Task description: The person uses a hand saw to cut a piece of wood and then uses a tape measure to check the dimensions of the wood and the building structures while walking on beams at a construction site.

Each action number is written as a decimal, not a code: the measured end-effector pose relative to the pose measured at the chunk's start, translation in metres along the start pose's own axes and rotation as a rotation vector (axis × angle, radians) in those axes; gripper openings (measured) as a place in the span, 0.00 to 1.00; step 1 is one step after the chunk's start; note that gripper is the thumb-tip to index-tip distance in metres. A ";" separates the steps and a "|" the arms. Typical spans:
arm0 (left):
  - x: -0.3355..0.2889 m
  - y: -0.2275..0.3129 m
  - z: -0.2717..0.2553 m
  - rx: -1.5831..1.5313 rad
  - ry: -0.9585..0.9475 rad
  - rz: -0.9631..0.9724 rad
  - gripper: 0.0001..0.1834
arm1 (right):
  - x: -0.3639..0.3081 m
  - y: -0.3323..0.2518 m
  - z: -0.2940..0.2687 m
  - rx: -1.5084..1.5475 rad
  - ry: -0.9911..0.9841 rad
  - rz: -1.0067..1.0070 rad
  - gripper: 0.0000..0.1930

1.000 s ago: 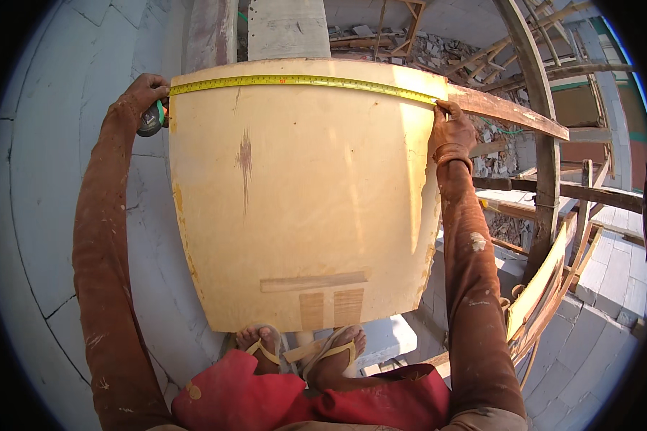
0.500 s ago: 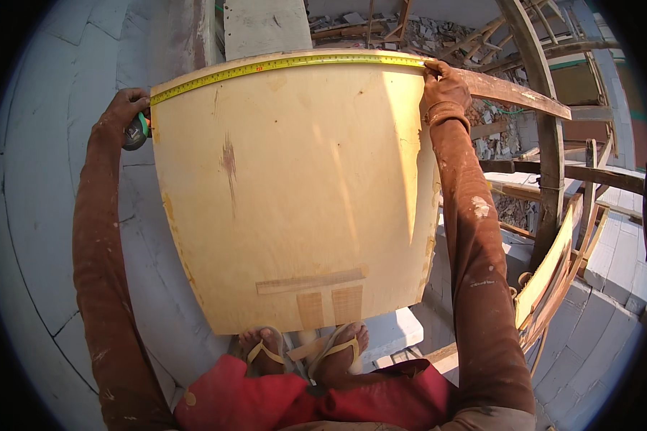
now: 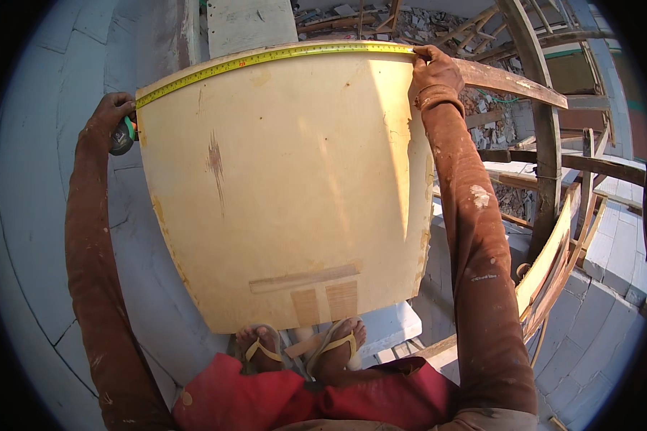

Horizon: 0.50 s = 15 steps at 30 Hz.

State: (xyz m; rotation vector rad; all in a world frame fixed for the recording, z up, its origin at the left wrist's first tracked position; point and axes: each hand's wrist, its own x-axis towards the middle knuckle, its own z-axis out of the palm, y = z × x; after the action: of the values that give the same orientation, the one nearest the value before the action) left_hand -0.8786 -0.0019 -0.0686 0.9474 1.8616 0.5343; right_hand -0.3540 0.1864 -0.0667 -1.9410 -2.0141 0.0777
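Note:
A yellow tape measure is stretched across the far edge of a pale plywood sheet. My left hand grips its dark and green case just off the sheet's far left corner. At the far right corner, my right hand pinches the end of the blade against the wood. The blade lies nearly flat along the edge, bending with it. Dark scuffs mark the sheet's left half, and several brownish patches show near its close edge. Sunlight falls on the right side.
My sandalled feet stand at the sheet's near edge. Beyond the right corner a wooden plank meets an upright post. Rubble lies behind, and grey block walls rise on the left. Plywood strips lean at the right.
The sheet, tape and both hands appear slightly farther left and higher in the picture. Both hands keep their hold on the tape at the two corners.

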 end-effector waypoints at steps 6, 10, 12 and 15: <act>0.013 -0.006 0.002 0.104 0.080 0.078 0.05 | -0.038 0.032 -0.002 0.057 0.037 -0.011 0.09; 0.005 -0.002 0.012 -0.036 0.016 0.024 0.06 | -0.009 0.012 0.003 0.030 0.032 0.041 0.09; 0.003 -0.005 0.000 -0.045 0.041 0.038 0.06 | -0.004 0.003 0.000 0.045 -0.063 0.073 0.11; 0.013 -0.013 -0.007 0.046 0.068 0.100 0.06 | 0.002 0.009 -0.002 -0.086 -0.033 -0.007 0.12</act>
State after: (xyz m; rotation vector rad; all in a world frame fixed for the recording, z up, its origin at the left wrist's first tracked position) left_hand -0.8933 0.0011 -0.0819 1.0694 1.9008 0.5931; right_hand -0.3450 0.1885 -0.0666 -1.9971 -2.0771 0.0224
